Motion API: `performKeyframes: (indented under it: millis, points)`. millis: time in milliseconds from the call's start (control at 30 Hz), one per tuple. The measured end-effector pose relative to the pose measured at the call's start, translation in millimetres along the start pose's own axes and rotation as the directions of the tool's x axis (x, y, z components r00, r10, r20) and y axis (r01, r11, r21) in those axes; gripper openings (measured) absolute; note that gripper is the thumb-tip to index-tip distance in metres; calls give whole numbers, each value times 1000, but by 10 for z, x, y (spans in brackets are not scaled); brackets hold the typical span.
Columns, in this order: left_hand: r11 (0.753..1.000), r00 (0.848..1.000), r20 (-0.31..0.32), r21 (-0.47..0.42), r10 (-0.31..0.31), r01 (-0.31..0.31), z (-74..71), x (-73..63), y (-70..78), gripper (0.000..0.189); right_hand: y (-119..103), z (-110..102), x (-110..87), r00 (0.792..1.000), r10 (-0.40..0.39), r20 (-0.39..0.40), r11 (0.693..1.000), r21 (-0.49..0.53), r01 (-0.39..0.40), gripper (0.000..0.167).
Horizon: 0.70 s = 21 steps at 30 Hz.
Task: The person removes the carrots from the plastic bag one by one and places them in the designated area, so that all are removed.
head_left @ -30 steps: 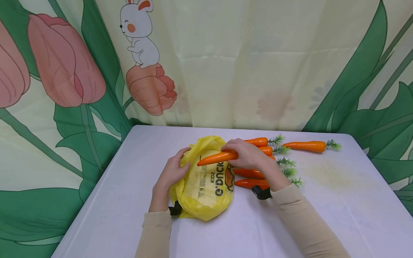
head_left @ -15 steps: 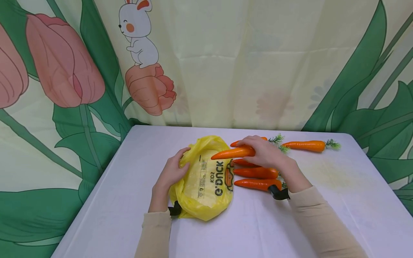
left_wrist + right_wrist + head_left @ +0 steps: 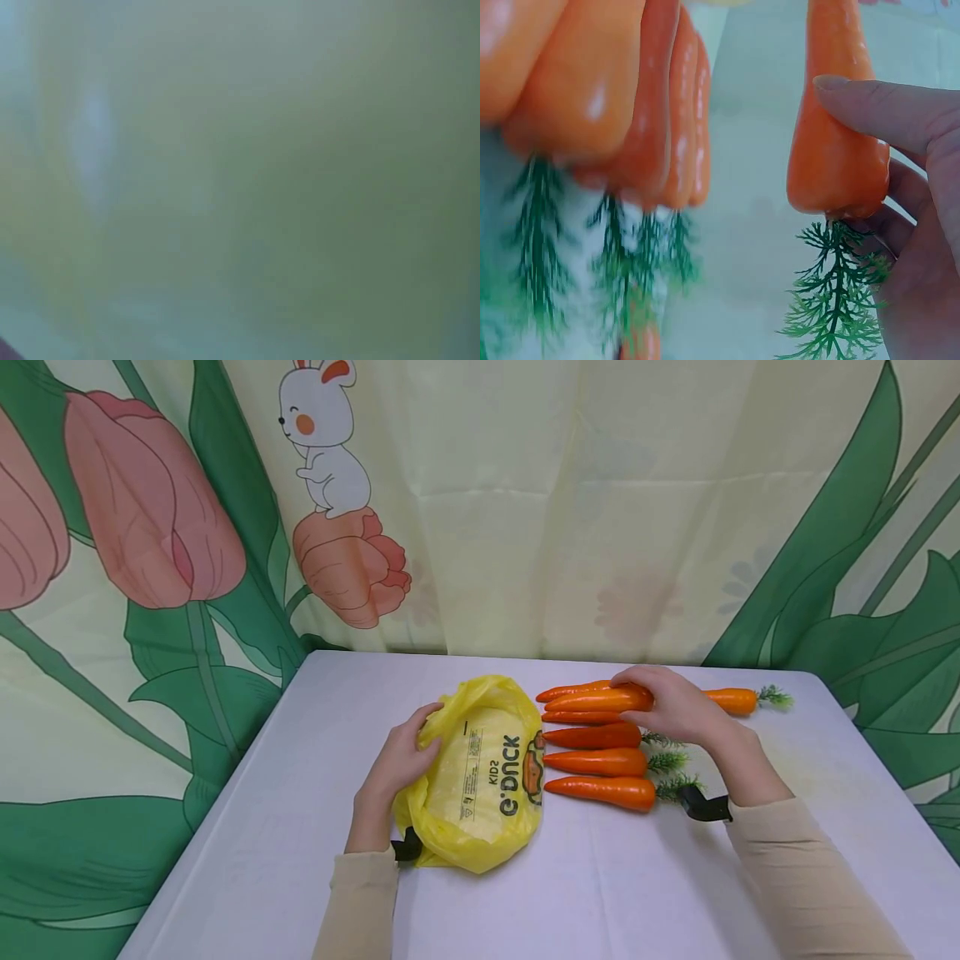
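Note:
In the head view my right hand (image 3: 675,706) holds an orange carrot (image 3: 600,699) with a pointed tip toward the left, above a row of several like carrots (image 3: 600,788). The right wrist view shows my thumb across the thick end of the held carrot (image 3: 836,150), its green feathery top hanging below, apart from the other carrots (image 3: 577,90). My left hand (image 3: 397,760) grips the left edge of a yellow plastic bag (image 3: 480,852) with black print, which lies with its mouth spread. The left wrist view is a pale green-yellow blur.
One more carrot (image 3: 731,700) lies behind my right hand, at the back right of the white-covered table (image 3: 750,843). A curtain (image 3: 510,543) printed with tulips and a rabbit hangs just behind the table's back edge.
My right hand has moved from over the bag to the right with the carrot in its grip, now above the top of the row. The left hand and bag stay put.

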<state>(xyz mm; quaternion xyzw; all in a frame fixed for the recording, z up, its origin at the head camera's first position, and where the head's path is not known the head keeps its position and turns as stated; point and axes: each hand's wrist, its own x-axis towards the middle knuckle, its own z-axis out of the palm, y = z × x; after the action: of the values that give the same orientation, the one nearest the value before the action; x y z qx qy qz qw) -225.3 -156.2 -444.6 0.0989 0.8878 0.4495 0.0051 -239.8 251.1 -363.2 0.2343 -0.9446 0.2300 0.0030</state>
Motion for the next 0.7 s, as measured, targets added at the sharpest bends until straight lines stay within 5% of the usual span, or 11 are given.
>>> performKeyframes:
  millis: [400, 700]
  points:
    - [1000, 1000, 7, 3, 29, -29, -20, 10, 3, 56, 340, -165, -220, 996, -43, -83, 999, -11, 42, 39]
    - [1000, 1000, 3, 7, 23, -23, 4, 3, -9, 56, 602, -268, -390, 995, 22, -94, 1000, -15, -24, 40]
